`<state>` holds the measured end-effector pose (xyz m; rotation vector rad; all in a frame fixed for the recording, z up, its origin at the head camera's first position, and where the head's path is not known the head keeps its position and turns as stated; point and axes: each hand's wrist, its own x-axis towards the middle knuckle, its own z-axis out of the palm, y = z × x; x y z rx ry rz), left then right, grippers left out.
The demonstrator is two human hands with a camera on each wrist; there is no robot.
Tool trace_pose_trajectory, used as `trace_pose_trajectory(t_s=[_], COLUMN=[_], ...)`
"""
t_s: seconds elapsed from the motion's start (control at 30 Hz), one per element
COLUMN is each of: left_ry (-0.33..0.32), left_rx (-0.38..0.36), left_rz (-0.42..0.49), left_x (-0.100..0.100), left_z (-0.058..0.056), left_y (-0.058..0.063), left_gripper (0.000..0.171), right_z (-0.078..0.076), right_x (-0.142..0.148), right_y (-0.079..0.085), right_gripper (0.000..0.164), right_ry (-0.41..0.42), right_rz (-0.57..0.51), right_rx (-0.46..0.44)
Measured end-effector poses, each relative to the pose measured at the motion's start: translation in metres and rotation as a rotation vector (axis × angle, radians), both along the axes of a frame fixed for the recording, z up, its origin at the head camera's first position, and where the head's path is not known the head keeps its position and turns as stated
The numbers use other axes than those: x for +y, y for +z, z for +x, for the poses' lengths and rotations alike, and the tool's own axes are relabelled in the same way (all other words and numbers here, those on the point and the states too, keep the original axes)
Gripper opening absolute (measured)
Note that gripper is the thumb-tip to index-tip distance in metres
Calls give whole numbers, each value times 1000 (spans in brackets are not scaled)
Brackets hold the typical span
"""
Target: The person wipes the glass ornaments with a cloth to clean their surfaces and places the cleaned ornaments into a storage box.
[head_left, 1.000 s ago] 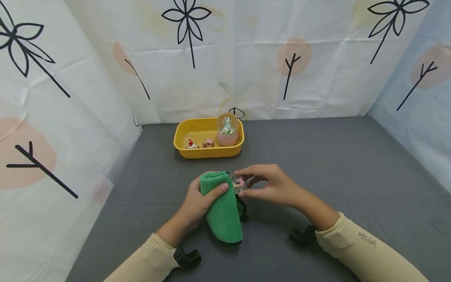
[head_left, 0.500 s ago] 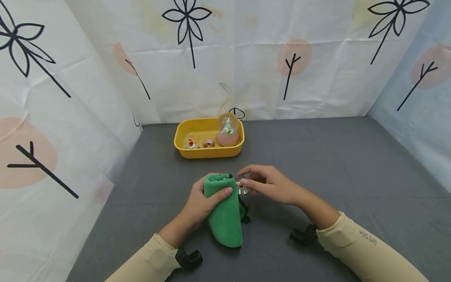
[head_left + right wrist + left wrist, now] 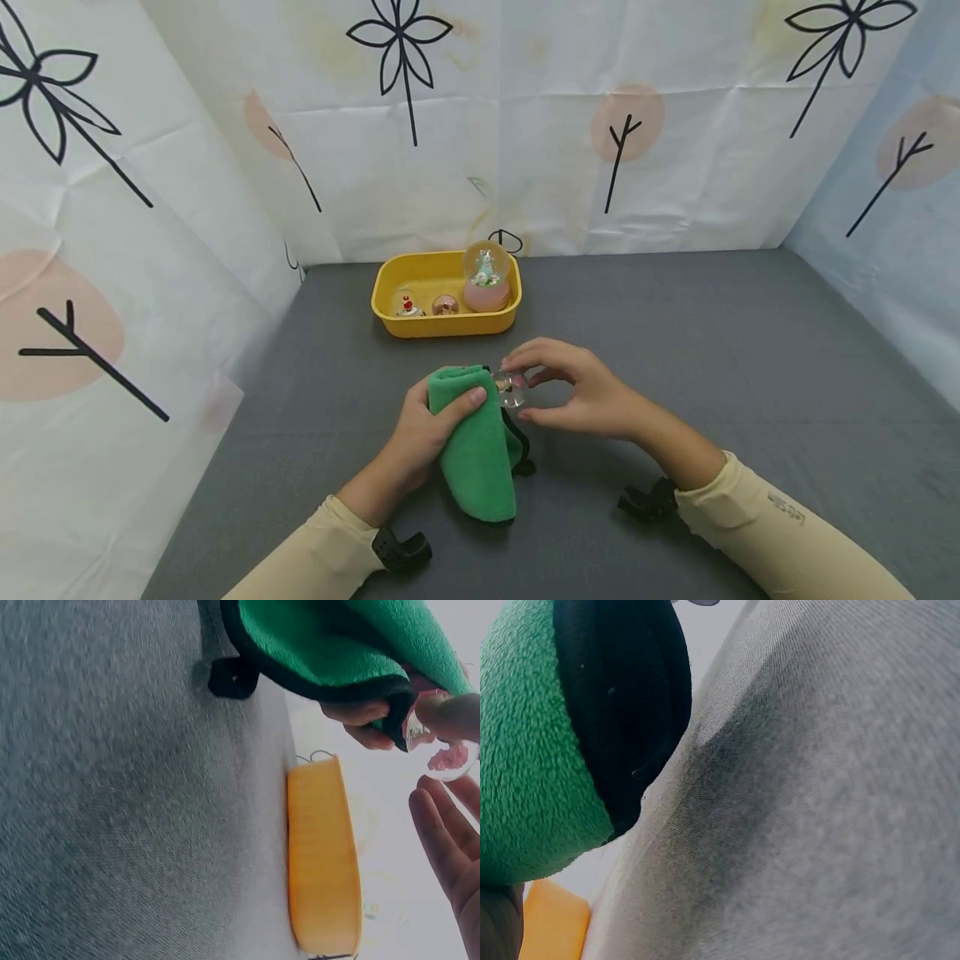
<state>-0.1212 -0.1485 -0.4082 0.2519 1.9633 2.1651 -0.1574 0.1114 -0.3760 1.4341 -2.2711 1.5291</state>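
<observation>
In the head view my left hand (image 3: 420,429) grips a folded green cloth (image 3: 477,467) with black edging, thumb along its front. A small clear snow globe (image 3: 512,390) with pink bits inside sticks out of the cloth's right side, its other end hidden in the cloth. My right hand (image 3: 581,390) holds the globe's exposed end between fingertips and thumb. The right wrist view shows the right thumb (image 3: 450,718) across the globe (image 3: 452,759) and the fingers at its lower edge. Green cloth (image 3: 532,757) fills the left of the left wrist view.
A yellow tray (image 3: 450,328) stands at the back of the grey table (image 3: 675,333). Inside are a large snow globe (image 3: 487,279) on a pink base, a small globe with a red figure (image 3: 408,307) and a small rose-coloured globe (image 3: 445,305). A patterned white curtain (image 3: 525,125) hangs behind.
My right thumb swept up over the globe, then dropped back down below it, and the globe looks turned. The left hand and cloth shifted slightly right, then back left.
</observation>
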Motion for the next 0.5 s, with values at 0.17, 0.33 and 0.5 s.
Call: trace_pose_trajectory(t_s=[0.17,0.33,0.5], left_ry=[-15,-38,-34], left_rx=[0,30,40], left_rz=[0,8,7], left_x=[0,-1,-2], left_z=[0,0,0], left_y=[0,0,2], left_gripper=[44,41,42], right_z=[3,4,6], right_x=[-2,-3,-4], right_y=[2,3,5], right_gripper=[50,50,44], right_ry=[0,-10,-54], right_rz=[29,64,103], right_rx=[10,7,-84])
